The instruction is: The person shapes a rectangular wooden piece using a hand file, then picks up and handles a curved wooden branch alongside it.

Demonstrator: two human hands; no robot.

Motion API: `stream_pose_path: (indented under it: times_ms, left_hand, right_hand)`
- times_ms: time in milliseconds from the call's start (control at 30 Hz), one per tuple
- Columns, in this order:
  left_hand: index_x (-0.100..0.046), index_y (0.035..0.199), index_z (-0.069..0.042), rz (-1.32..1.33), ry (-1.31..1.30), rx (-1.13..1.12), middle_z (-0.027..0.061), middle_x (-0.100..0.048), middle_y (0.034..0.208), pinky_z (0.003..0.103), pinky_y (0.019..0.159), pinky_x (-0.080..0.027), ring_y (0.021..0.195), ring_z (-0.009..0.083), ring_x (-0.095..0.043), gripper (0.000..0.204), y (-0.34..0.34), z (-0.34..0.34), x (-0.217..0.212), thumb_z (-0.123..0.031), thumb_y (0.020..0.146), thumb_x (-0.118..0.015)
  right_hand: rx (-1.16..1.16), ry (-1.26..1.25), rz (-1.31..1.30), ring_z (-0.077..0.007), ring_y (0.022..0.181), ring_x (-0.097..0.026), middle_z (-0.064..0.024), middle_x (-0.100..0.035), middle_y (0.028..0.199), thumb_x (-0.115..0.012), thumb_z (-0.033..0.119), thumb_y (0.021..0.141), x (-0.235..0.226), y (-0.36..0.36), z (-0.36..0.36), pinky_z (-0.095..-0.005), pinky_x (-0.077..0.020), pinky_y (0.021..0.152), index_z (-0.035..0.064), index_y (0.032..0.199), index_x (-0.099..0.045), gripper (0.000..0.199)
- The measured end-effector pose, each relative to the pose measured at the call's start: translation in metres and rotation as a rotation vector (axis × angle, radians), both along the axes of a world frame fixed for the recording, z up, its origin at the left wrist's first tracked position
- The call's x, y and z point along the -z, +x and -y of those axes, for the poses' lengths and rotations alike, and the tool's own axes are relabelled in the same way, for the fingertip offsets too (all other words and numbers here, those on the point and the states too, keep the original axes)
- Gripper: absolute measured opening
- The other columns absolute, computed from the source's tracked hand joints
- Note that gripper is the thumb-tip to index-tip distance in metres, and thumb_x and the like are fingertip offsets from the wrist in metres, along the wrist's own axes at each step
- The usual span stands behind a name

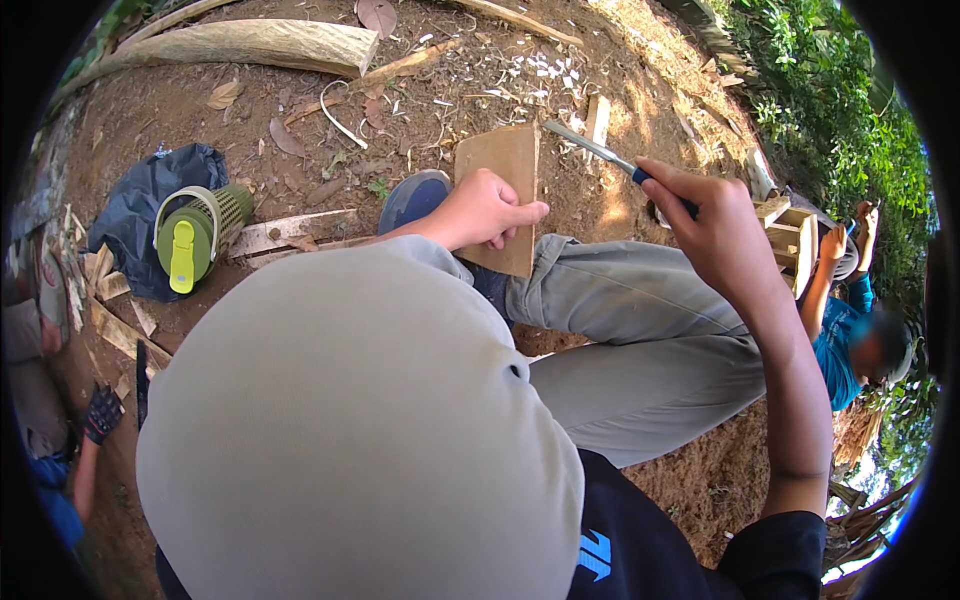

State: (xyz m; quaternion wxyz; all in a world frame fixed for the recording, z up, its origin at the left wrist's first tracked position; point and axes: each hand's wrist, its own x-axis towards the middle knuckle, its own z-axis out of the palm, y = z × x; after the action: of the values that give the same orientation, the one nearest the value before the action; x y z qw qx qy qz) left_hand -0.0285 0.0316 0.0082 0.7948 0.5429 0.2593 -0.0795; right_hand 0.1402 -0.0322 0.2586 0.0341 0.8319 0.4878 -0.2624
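Note:
My left hand [493, 212] is closed, fingers curled and thumb pointing right, over a flat brown board [512, 160]. Whatever those fingers hold, if anything, is hidden. The board leans by my blue shoe [412, 196] and trouser leg, and part of its face is covered by the hand. In my right hand [705, 215], raised right of the board, is a chisel [600, 151] with a dark blue handle. Its long flat metal blade points up and left, and its tip is near the board's upper right corner.
A green lidded jug [190, 240] in a basket-like holder stands beside a black plastic bag [150, 205] at left. A log [250, 45], wood strips [290, 232] and pale chips lie on the dirt. Other people work at far left and far right, near a wooden frame [792, 240].

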Motion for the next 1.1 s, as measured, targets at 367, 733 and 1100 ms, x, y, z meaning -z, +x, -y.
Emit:
stream_pose_path:
  times_ms: [367, 733, 1100]
  left_hand:
    - [-0.065, 0.057, -0.002, -0.007, -0.01, 0.003, 0.0069, -0.065, 0.055, 0.027, 0.045, -0.051, 0.048, 0.0129, -0.065, 0.054, 0.0, -0.001, -0.001, -0.042, 0.089, -0.08]
    - [-0.065, 0.058, -0.001, -0.027, 0.006, 0.008, 0.0075, -0.064, 0.055, 0.027, 0.046, -0.051, 0.048, 0.0121, -0.064, 0.054, -0.001, -0.003, -0.001, -0.043, 0.089, -0.08]
    - [-0.065, 0.057, -0.002, -0.024, -0.01, 0.002, 0.0062, -0.064, 0.055, 0.027, 0.045, -0.05, 0.047, 0.0117, -0.064, 0.054, 0.002, 0.0, -0.001, -0.043, 0.089, -0.08]
  right_hand:
    - [-0.025, -0.012, -0.007, -0.0283, 0.05, -0.057, -0.0253, -0.061, 0.069, -0.068, 0.014, 0.097, 0.005, 0.011, 0.003, -0.039, -0.0471, 0.056, 0.0038, 0.119, -0.074, 0.025]
    - [-0.213, -0.054, 0.023, -0.0351, 0.055, -0.061, -0.0234, -0.061, 0.067, -0.067, 0.016, 0.096, 0.004, 0.018, -0.012, -0.0421, -0.0479, 0.058, 0.0043, 0.116, -0.076, 0.024]
    - [-0.652, -0.312, -0.027, -0.0183, 0.054, -0.055, -0.0132, -0.067, 0.07, -0.066, 0.021, 0.1, 0.006, 0.074, -0.107, -0.0346, -0.0444, 0.056, 0.0022, 0.122, -0.074, 0.03]
